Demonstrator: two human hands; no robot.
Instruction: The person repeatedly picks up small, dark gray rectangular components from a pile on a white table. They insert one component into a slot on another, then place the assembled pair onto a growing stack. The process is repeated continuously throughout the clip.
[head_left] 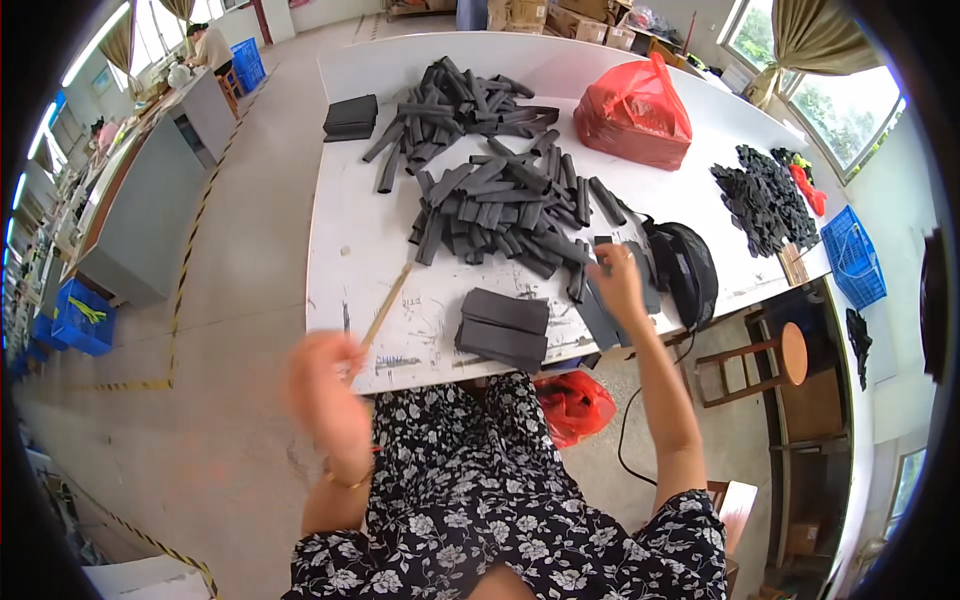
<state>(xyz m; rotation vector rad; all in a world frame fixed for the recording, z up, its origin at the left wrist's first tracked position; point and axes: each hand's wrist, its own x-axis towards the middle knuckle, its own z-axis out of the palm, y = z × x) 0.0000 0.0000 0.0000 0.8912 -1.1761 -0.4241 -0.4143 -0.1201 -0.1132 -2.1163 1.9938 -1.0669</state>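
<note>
My left hand (pixel 328 388), blurred by motion, holds the near end of a thin wooden stick (pixel 387 303) that slants up over the white table (pixel 350 240). My right hand (pixel 617 280) reaches onto the table and grips a dark grey flat sleeve piece (pixel 600 318) at the near edge of a heap of dark grey tube pieces (pixel 505 210). Two flat stacked dark pieces (pixel 503 326) lie between my hands near the table's front edge.
A second heap of tubes (pixel 455 105) and a dark flat stack (pixel 351 117) lie farther back. A red plastic bag (pixel 633 113), a black bag (pixel 687 270), small black parts (pixel 762 200), a blue basket (pixel 853 256) and a wooden stool (pixel 770 362) stand right. A person sits far left.
</note>
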